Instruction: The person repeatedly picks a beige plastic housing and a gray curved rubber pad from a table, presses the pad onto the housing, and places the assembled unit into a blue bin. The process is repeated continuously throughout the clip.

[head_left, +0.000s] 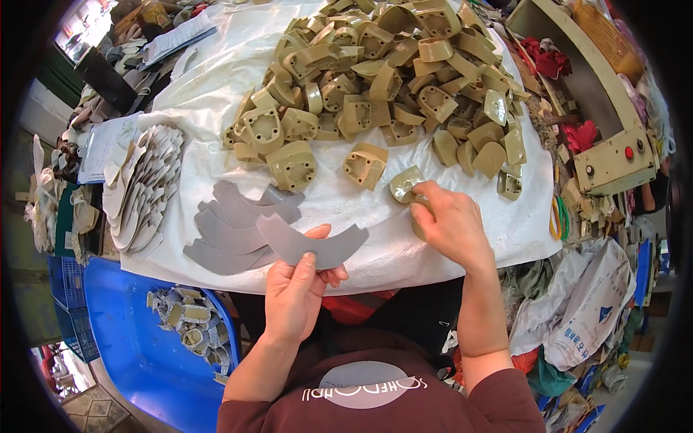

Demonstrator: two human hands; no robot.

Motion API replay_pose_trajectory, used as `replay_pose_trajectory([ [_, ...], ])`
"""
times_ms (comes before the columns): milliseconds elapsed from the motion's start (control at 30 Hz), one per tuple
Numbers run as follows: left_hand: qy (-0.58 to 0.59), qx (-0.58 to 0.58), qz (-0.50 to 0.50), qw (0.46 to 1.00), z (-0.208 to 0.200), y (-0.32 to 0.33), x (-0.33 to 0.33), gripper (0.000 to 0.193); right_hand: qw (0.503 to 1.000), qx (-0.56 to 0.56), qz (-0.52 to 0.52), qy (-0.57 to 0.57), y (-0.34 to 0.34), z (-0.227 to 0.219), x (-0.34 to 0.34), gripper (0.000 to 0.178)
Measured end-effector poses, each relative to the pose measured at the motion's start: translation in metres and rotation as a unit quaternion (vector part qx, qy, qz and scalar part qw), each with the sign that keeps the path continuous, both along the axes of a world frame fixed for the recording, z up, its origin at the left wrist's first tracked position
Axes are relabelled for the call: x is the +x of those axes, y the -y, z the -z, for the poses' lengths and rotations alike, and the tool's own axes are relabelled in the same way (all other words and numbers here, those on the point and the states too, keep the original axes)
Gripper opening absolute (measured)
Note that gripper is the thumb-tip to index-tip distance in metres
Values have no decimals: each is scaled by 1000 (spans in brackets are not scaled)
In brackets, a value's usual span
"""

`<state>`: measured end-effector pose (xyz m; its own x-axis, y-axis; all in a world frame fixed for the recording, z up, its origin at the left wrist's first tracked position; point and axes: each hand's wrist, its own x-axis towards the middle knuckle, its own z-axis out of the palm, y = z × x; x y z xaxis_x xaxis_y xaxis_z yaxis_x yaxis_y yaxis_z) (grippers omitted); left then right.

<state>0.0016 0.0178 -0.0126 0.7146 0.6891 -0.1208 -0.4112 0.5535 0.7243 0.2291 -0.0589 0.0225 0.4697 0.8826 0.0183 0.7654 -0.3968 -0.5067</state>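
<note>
Shirt: nearest my view, a dark maroon top (303,404) with a pale oval on its front.
Blue tub: low on the left, the tub (130,339) holds a heap of small patterned pieces (191,321).
White sack: low on the right, a crumpled sack (588,307) lies among other bags.
Left hand: I see the left hand (296,289) over the front edge of the white-covered bench (397,270), its grip pinching a curved grey strip (317,242) between thumb and fingers.
Grey strips: more of the same (224,231) lie fanned and overlapping just beyond and left of the held one.
Right hand: the right hand (458,224) has thumb and fingertips at a tan block (404,180); I cannot tell whether its grip pinches the block or only touches it.
Rubber bands: green and yellow loops (559,216) hang at the bench's right edge.
Pale pieces: a leaning stack (144,191) on the left.
Lone block: one more block (365,164) sits just in front of the pile, holes showing.
Metal box: far right, a beige box (613,162) with a red button.
Block pile: a large glossy tan heap (368,79) across the far middle.
Papers: sheets (184,35) at the far left.
</note>
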Motion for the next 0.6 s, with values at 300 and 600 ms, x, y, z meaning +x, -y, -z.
replay_pose_trajectory([
  [300,54,-9,11,998,0,2,2,42,971,227,-37,64,53,37,-32,49],
  [600,-2,40,-27,999,3,21,7,38,855,459,-171,-168,22,7,-72,50],
])
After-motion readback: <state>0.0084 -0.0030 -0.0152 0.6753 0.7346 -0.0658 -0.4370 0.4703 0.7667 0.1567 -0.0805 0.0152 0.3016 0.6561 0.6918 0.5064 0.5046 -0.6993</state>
